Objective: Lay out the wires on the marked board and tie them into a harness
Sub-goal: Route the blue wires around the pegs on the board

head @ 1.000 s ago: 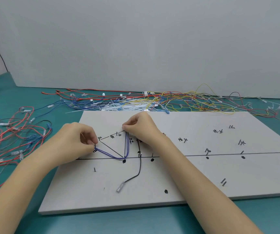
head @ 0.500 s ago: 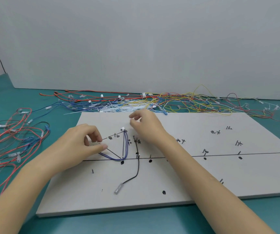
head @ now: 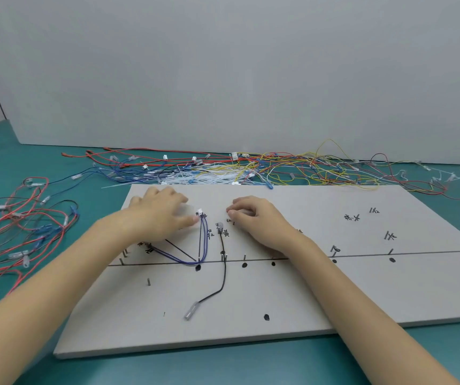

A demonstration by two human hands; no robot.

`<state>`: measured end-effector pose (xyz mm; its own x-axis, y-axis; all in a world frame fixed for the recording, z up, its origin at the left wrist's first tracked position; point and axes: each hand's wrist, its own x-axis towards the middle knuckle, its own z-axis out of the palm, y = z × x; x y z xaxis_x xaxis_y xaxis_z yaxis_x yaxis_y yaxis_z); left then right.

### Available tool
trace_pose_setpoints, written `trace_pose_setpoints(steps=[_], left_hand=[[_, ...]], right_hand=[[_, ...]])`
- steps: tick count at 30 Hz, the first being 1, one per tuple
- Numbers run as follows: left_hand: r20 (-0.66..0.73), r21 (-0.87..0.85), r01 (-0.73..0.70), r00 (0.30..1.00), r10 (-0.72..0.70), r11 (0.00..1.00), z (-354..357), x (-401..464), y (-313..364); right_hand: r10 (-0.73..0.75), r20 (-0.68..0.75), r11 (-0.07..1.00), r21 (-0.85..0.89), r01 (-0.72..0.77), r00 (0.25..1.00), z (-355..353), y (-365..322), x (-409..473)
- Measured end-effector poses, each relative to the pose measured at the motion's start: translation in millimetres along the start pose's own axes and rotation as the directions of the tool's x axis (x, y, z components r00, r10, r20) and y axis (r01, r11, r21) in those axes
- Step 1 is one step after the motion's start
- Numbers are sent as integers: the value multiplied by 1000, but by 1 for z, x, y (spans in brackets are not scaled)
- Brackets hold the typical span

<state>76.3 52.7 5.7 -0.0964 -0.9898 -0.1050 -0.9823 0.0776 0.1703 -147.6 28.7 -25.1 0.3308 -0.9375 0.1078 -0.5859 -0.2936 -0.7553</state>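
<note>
The marked grey board (head: 334, 287) lies on the teal table with drawn lines, labels and small pins. A blue-purple wire (head: 205, 240) loops from the left pins around a pin on the long line and up to a white connector (head: 199, 211). Beside it, a black wire (head: 224, 269) runs from a clear terminal near the labels down to a clear terminal (head: 190, 312) on the board's front part. My left hand (head: 159, 215) is blurred above the board's upper left, fingers apart and empty, its thumb next to the white connector. My right hand (head: 254, 218) rests on the board right of the black wire, fingers curled and empty.
A long tangle of red, yellow, blue and white wires (head: 251, 170) lies along the board's far edge, in front of the grey wall. A second pile of red and black wires (head: 15, 223) with clear terminals sits left of the board.
Both hands let go of the blue-purple wire's ends. My left hand swept up and to the right toward the white connector; my right hand drew away to the right and curled.
</note>
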Motion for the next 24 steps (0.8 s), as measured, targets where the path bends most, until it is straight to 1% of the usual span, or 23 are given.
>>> trace_pose_setpoints(steps=[3,9,14,19,21,24], left_hand=[[-76,-62,-5,997,0,998,-7,40,-1],[-146,-125,-27,989,9,992,7,102,9],[-213,-14,-42,976,38,999,20,127,24],[-244,40,-117,962,123,992,20,140,37],[-237,56,-123,962,133,991,22,145,40],[-201,42,-92,975,99,995,23,148,42]], right_hand=[[-21,-17,1000,-6,21,1000,4,4,-2],[-33,-69,999,-13,32,997,8,8,-2],[-22,-74,1000,16,23,997,9,9,-2],[-17,-79,1000,12,18,997,8,12,-1],[-19,-79,1000,4,20,997,9,12,-1],[-24,-81,1000,-5,24,996,9,12,-2]])
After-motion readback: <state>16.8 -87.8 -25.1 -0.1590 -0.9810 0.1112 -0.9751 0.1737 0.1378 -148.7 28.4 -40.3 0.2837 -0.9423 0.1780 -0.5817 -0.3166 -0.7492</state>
